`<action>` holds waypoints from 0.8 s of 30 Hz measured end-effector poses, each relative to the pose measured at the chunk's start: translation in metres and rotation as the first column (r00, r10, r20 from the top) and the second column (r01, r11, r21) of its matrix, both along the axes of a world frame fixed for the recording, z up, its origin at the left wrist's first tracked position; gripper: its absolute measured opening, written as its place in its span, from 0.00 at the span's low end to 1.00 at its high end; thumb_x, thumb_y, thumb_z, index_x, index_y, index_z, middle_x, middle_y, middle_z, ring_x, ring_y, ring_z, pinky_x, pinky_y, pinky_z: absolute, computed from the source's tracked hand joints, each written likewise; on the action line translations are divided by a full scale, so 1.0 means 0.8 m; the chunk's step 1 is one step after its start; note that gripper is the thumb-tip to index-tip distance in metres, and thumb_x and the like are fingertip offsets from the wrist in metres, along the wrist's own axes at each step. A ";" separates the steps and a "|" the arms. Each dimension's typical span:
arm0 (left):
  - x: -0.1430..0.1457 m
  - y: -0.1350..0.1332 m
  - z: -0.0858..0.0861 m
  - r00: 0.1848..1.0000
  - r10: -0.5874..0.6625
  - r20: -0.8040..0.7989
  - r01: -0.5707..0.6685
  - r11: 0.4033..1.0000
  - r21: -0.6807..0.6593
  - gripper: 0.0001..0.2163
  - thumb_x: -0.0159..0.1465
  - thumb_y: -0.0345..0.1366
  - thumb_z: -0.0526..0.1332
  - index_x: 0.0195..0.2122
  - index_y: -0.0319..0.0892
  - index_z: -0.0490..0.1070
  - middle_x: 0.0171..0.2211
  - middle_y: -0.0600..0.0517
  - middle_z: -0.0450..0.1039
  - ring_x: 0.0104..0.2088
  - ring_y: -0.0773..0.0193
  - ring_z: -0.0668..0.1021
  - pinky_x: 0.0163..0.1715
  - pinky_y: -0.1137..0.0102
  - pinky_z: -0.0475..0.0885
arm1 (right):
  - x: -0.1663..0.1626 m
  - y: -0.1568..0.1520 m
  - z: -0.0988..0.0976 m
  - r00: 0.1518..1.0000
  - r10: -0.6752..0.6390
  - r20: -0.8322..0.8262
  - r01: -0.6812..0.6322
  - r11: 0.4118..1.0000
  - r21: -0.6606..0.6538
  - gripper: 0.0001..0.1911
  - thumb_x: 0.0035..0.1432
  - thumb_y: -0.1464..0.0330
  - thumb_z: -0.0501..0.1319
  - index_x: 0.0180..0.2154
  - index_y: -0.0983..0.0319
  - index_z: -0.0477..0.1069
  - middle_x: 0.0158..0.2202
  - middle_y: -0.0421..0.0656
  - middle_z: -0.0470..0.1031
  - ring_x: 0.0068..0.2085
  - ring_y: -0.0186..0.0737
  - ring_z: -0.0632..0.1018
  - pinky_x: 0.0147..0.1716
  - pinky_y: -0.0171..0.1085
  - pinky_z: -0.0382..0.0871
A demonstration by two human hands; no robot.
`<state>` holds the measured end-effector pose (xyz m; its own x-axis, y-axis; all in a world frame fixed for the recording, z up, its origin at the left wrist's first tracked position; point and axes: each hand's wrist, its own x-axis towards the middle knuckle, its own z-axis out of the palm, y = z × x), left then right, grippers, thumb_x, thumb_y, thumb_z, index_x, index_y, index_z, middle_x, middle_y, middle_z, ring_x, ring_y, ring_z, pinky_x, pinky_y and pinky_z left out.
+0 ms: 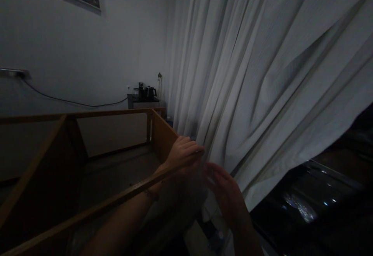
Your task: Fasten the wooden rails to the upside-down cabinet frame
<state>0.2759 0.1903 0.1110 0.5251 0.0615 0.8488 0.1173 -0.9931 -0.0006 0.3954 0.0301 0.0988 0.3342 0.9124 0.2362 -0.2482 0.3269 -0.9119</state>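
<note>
Near the middle of the head view is a brown wooden frame (116,201), like an open shelf unit, with a side panel (164,135). My left hand (185,151) lies over its near right corner, fingers closed around the wood; a bracelet shows at the wrist. Just right of that corner, my right hand (224,188) has its fingers stretched toward the wood and slightly bent. I make out nothing in it. It is close to the hanging grey-white curtain (247,92). Dim light and blur hide the space between the hands.
A wooden divider (37,170) crosses the frame on the left. Behind stands a small cabinet (144,103) with a dark kettle (150,92) on top. A black cable (72,102) runs along the wall from a socket. Dark, shiny things (303,205) lie at lower right.
</note>
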 end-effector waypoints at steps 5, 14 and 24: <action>0.000 -0.004 0.003 1.000 0.027 0.004 -0.027 1.000 -0.012 0.13 0.62 0.42 0.51 0.39 0.43 0.72 0.26 0.51 0.72 0.29 0.60 0.69 0.32 0.63 0.59 | 0.005 -0.002 -0.004 0.869 -0.197 0.454 0.144 0.978 0.148 0.11 0.58 0.63 0.67 0.44 0.52 0.80 0.44 0.42 0.82 0.43 0.42 0.82 0.43 0.38 0.78; 0.000 -0.002 0.001 1.000 0.004 0.030 -0.004 1.000 -0.009 0.13 0.62 0.42 0.52 0.39 0.42 0.72 0.27 0.51 0.73 0.29 0.60 0.70 0.32 0.64 0.59 | -0.002 0.021 0.003 0.691 -0.524 0.498 0.371 0.848 0.379 0.14 0.62 0.58 0.63 0.28 0.58 0.77 0.25 0.39 0.77 0.28 0.36 0.77 0.29 0.33 0.71; 0.002 0.001 0.000 0.999 -0.010 0.053 0.008 0.999 0.031 0.13 0.63 0.42 0.52 0.40 0.42 0.73 0.25 0.52 0.70 0.28 0.61 0.68 0.30 0.64 0.58 | 0.001 0.019 -0.011 0.878 -0.354 0.322 0.305 0.932 0.195 0.13 0.66 0.59 0.58 0.49 0.56 0.70 0.29 0.38 0.77 0.28 0.34 0.77 0.29 0.33 0.73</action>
<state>0.2774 0.1907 0.1114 0.4799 0.0305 0.8768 0.1088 -0.9937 -0.0250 0.3959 0.0453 0.0900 0.4847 0.7149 0.5040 0.2181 0.4592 -0.8611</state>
